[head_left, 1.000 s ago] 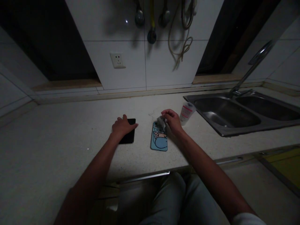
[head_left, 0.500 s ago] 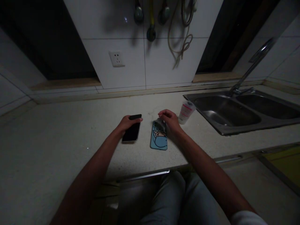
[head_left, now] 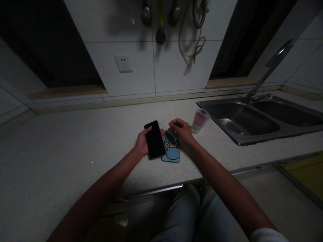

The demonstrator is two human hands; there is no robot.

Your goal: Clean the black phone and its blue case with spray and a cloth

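Note:
My left hand (head_left: 142, 143) grips a black phone (head_left: 154, 139) and holds it lifted just above the worktop, its right edge over a blue phone case (head_left: 172, 152) with a cartoon figure. The case lies flat on the white worktop (head_left: 75, 141). At the case's far end my right hand (head_left: 182, 131) is closed on a small grey crumpled cloth (head_left: 172, 133). A little right of that hand stands a small white bottle with a pink label (head_left: 199, 120).
A steel double sink (head_left: 252, 121) with a tall tap (head_left: 271, 69) fills the right side. A socket (head_left: 123, 63), hanging utensils (head_left: 156, 20) and a coiled cord (head_left: 194, 43) are on the tiled wall behind. My knees are below the worktop's front edge.
My left hand closed on the black phone, lifted it off the worktop and carried it right, over the blue case's edge. My right hand stayed at the case's far end.

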